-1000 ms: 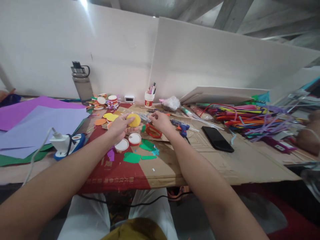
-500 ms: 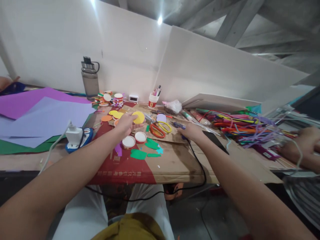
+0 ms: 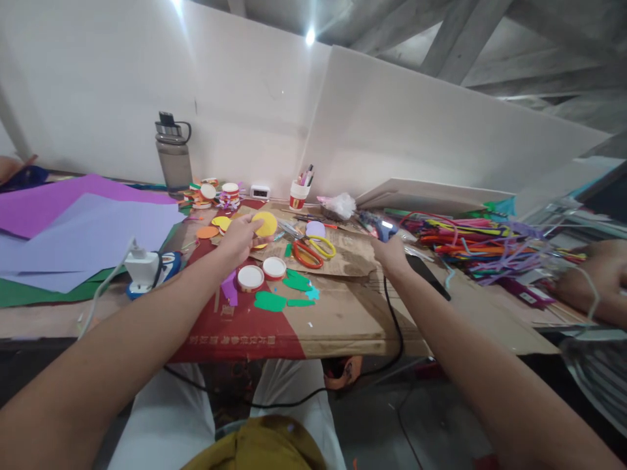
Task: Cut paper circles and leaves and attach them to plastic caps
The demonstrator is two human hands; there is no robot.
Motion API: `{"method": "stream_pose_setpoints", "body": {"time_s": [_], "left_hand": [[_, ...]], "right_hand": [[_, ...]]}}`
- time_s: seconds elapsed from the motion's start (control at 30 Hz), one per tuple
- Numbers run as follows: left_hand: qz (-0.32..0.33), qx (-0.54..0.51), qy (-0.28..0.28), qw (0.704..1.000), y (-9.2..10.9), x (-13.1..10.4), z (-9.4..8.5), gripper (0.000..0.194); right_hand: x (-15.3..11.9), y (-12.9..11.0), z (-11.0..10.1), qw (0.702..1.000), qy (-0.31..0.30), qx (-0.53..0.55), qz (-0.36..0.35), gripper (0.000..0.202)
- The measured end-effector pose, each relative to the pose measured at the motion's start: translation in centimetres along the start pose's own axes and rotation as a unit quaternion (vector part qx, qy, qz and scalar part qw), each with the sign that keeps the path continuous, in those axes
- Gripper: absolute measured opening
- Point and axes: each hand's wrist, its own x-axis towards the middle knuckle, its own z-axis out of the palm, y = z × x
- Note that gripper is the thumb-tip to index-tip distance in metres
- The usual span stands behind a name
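Note:
Between the fingers of my left hand [image 3: 241, 239] is a yellow disc [image 3: 265, 224], held above the cardboard. My right hand [image 3: 392, 251] grips a dark blue corded tool [image 3: 385, 228], whose black cord hangs down past the table edge. Just in front of my left hand lie two round white-faced lids [image 3: 251, 278] with red rims. Orange-handled scissors [image 3: 308, 254] and yellow-handled scissors [image 3: 322, 247] rest between my hands, beside a lilac disc [image 3: 315, 230]. Green cut pieces [image 3: 270, 301] and a light blue star shape [image 3: 312, 294] lie nearer to me.
Purple sheets [image 3: 98, 228], a power strip [image 3: 171, 262] and a bottle [image 3: 174, 156] are on the left. A pen cup [image 3: 298, 194] stands at the back. Colourful pipe cleaners [image 3: 480, 251] lie right, near another person's hand [image 3: 595, 284].
My right hand has lifted the blue tool off the cardboard and moved slightly right. My left hand has shifted a little left with the yellow disc.

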Motion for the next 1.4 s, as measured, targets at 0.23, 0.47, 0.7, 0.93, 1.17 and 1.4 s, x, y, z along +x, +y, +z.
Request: {"method": "stream_pose_setpoints", "body": {"time_s": [0.23,0.47,0.7,0.93,1.17,1.4], "left_hand": [[0.080,-0.018,0.079,0.994,1.7,1.7,-2.0,0.011],[0.053,0.035,0.049,0.997,0.3,1.0,-1.5,0.005],[0.024,0.066,0.030,0.997,-0.3,-0.2,-0.4,0.011],[0.022,0.073,0.034,0.997,-0.9,-0.2,-0.2,0.012],[0.018,0.047,0.032,0.998,-0.8,-0.6,0.4,0.009],[0.012,0.059,0.026,0.998,-1.4,-0.2,0.3,0.015]], "right_hand": [[0.0,-7.3,0.3,0.935,0.021,0.354,-0.021,0.043],[-3.0,-12.1,4.2,0.855,-0.138,0.488,-0.107,0.035],[-4.8,-10.7,4.9,0.860,-0.215,0.447,-0.120,0.033],[-5.4,-10.7,4.5,0.871,-0.196,0.412,-0.180,0.029],[-5.6,-10.5,4.5,0.889,-0.162,0.347,-0.250,0.036],[-5.4,-10.3,4.9,0.903,-0.154,0.309,-0.255,0.045]]}}
